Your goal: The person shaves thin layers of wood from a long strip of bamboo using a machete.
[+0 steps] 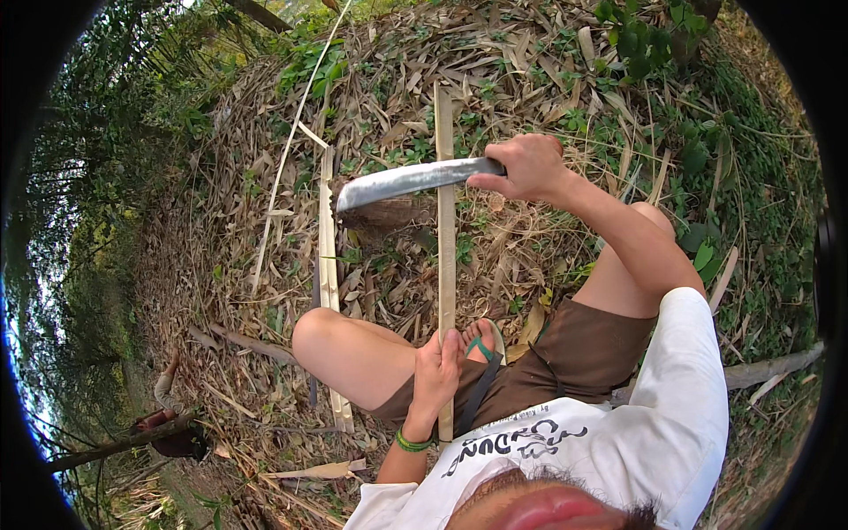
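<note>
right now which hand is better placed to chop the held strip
Probably the right hand: it grips the machete, while the left hand holds the pale strip low down.

I am sitting outdoors, in a wood or leafy grove; dry fallen leaves [212, 265] lie thick all around the block of dark wood [389, 216] in front of me; low green weeds [318, 71] push up through them beyond the block and to its left; well off to its left stand trees [79, 177], with bright sky [21, 340] showing between them; a fallen stick [256, 344] lies among the leaves to its left too, but nearer me; a leafy plant [649, 40] grows beyond the block to its right; all in daylight.
</note>
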`<state>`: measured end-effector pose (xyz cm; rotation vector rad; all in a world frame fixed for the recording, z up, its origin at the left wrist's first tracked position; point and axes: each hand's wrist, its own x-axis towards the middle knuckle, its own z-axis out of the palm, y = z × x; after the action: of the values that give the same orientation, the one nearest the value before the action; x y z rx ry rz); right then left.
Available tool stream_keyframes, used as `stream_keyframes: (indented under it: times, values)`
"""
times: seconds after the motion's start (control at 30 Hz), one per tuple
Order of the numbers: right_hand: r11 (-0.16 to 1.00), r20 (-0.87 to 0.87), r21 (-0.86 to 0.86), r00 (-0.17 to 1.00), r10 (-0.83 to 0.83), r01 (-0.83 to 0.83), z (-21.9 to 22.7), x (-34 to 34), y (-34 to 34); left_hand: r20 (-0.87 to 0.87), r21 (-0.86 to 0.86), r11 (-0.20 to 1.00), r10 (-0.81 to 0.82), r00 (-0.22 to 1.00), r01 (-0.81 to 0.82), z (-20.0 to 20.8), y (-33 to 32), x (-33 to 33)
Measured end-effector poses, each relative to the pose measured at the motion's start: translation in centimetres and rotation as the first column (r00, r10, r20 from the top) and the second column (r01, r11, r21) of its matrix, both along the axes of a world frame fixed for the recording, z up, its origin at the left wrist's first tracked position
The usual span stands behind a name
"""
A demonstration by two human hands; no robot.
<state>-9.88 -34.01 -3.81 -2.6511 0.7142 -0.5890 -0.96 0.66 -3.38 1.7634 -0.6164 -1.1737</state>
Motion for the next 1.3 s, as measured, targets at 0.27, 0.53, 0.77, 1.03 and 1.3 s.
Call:
stream_keyframes:
  times: [0.27,0.53,0.77,1.03,1.3]
  values:
    - [0.995,0.002,-0.095,1.000,0.030,-0.029,0.3,-0.5,-0.7,-0.007,0.006,1.000,-0.003,1.000,0.003,1.0,-0.5,-0.4]
    - [0.847,-0.079,0.266,0.886,-0.457,0.461,-4.2,-2.3,-12.7,-0.292,-0.024,0.999,-0.027,0.956,0.021,1.9,1.1,0.0]
    - [0.919,0.198,0.337,0.940,-0.280,0.203,-0.7,-1.8,-6.0,-0.335,-0.102,0.995,-0.028,0.942,-0.006,1.6,-1.1,2.1]
    - [0.990,0.179,-0.113,0.978,0.108,-0.088,0.7,-0.9,1.3,-0.275,-0.076,0.995,0.041,0.960,-0.065,1.7,-2.5,2.4]
    - [0.989,0.225,-0.116,0.973,-0.060,0.088,0.7,-0.8,-2.8,-0.168,-0.059,0.998,0.027,0.985,-0.037,2.3,-1.9,1.7]
